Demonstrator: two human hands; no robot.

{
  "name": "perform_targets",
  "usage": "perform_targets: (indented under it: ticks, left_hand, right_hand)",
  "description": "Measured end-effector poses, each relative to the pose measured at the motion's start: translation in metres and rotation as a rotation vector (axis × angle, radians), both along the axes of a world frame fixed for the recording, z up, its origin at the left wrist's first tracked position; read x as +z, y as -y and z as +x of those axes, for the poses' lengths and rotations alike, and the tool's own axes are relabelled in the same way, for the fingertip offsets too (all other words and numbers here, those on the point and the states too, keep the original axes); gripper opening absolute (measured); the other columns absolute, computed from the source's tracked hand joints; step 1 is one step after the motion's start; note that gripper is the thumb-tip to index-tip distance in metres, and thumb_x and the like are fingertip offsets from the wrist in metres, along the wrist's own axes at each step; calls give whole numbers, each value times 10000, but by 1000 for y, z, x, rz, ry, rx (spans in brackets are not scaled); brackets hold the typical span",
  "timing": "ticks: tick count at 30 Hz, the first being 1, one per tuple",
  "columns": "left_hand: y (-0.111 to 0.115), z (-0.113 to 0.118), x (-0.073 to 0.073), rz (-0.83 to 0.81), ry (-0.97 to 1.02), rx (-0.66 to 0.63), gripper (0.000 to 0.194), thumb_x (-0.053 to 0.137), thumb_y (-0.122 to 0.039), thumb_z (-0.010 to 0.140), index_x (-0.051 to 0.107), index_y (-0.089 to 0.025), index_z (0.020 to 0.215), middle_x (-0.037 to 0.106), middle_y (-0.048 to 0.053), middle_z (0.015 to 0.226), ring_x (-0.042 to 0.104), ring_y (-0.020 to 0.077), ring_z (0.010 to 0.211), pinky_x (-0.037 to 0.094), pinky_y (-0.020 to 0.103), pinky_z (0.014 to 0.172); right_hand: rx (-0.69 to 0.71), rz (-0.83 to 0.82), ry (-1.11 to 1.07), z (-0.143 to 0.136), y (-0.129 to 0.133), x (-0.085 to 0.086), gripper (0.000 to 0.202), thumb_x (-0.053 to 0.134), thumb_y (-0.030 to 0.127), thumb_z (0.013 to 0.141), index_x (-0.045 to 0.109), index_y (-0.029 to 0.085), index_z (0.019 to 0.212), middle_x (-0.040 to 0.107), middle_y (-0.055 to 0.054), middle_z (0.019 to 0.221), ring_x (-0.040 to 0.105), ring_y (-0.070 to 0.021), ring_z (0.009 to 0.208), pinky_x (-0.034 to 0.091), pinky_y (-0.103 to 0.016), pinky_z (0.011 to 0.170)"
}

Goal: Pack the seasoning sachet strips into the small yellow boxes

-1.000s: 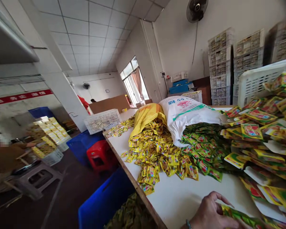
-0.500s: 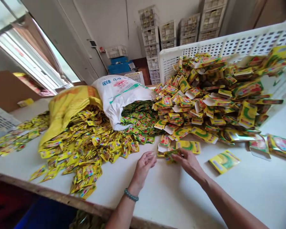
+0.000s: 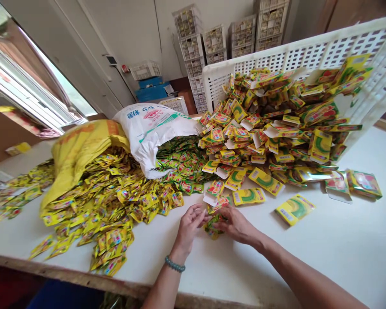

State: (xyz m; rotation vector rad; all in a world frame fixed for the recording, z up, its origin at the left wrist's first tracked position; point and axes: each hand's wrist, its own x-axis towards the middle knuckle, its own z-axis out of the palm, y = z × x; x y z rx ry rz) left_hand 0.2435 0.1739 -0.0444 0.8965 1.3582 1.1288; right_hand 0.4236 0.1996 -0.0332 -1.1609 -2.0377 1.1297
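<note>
Head view, lower middle of the frame: both hands meet over a small clutch of sachets [image 3: 214, 225] lying on the white desk [image 3: 341, 257]. The bundle sits between the two hands, just ahead of the fingertips, and neither hand is clearly nearer; it is touched from both sides. Its long axis I cannot make out, since fingers cover most of it.

The left hand [image 3: 189, 226], with a green bead bracelet [image 3: 174, 265] at the wrist, comes in from the lower centre with fingers loosely curled and narrowly parted, tips against the left edge of the bundle. The right hand [image 3: 236, 224] reaches in from the lower right, fingers bent down over the top and right side of the sachets, closed on them rather than spread.

Just beyond the hands, toward the middle of the frame, loose larger packets [image 3: 249, 195] lie flat at the foot of a heap spilling out of a tipped white crate [image 3: 309, 56] at upper right. To the left, small yellow sachets [image 3: 116, 201] pour from a yellow sack [image 3: 80, 150], and green ones [image 3: 180, 161] from a white sack [image 3: 154, 128] beside it.
</note>
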Motion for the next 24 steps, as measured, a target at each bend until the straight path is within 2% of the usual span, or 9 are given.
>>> perform_targets:
  ticks: [2, 4, 7, 10, 14, 16, 19, 21, 24]
  left_hand:
    - [0, -3, -4, 50, -85, 6, 499, 710, -403, 708, 547, -151, 1107, 693, 56, 874, 653, 175, 799, 496, 279, 724]
    - [-1, -4, -9, 115, -251, -2, 421, 688, -374, 719, 583, -155, 1062, 685, 64, 878, 646, 189, 816, 512, 317, 759]
    - [-4, -2, -15, 228, -545, -74, 372, 648, -299, 741, 620, -170, 1088, 671, 106, 1036, 630, 225, 913, 525, 348, 754]
    - [-5, 0, -17, 358, -707, -159, 496, 625, -172, 726, 578, -197, 1220, 586, 121, 1259, 566, 253, 1106, 523, 377, 834]
    - [-1, -6, -13, 454, -927, -227, 648, 698, -105, 656, 551, -213, 1278, 534, 112, 1345, 448, 288, 1254, 378, 475, 1059]
    - [1, -9, -10, 466, -996, -272, 669, 750, -141, 637, 560, -216, 1274, 540, 112, 1345, 429, 305, 1265, 357, 496, 1073]
    - [5, -11, -5, 425, -997, -352, 643, 803, -234, 619, 597, -203, 1227, 632, 116, 1192, 516, 308, 1150, 437, 481, 991]
    - [6, -11, -4, 380, -974, -346, 675, 834, -278, 577, 608, -191, 1207, 657, 108, 1073, 570, 300, 1042, 484, 460, 917]
    - [7, -13, -4, 304, -870, -253, 651, 829, -294, 568, 613, -204, 1175, 657, 78, 1019, 610, 274, 960, 506, 414, 862]
  right_hand:
    - [-57, 60, 18, 6, -6, 0, 75, 625, 225, 773, 681, 189, 808, 655, -77, 1055, 553, -246, 998, 420, -397, 904]
    - [-168, 130, 105, 16, -15, -2, 78, 648, 248, 764, 686, 180, 765, 574, -103, 1256, 482, -290, 1134, 361, -444, 979]
    - [-220, 122, 296, 24, -23, -5, 127, 676, 284, 739, 704, 173, 796, 469, -130, 1390, 379, -366, 1238, 338, -520, 964]
    - [-123, 154, 341, 21, -18, -3, 170, 677, 270, 732, 707, 208, 887, 548, -107, 1301, 415, -350, 1207, 343, -524, 928]
    - [40, 195, 258, 14, -5, 1, 190, 654, 183, 727, 704, 211, 908, 628, -82, 1161, 538, -266, 1074, 373, -428, 908]
    - [125, 199, 225, 14, -3, 3, 161, 647, 176, 731, 708, 218, 874, 639, -68, 1167, 567, -251, 1053, 381, -400, 911]
    - [197, 196, 147, 21, -5, 3, 125, 637, 181, 726, 708, 233, 815, 670, -39, 1122, 600, -223, 1009, 420, -335, 873]
    - [132, 176, 82, 28, -10, 3, 120, 626, 189, 718, 701, 234, 800, 688, -34, 1049, 614, -204, 949, 446, -295, 815]
    - [-189, 93, 14, 40, -20, 2, 95, 589, 239, 741, 674, 219, 778, 691, -32, 876, 605, -189, 804, 451, -286, 713]
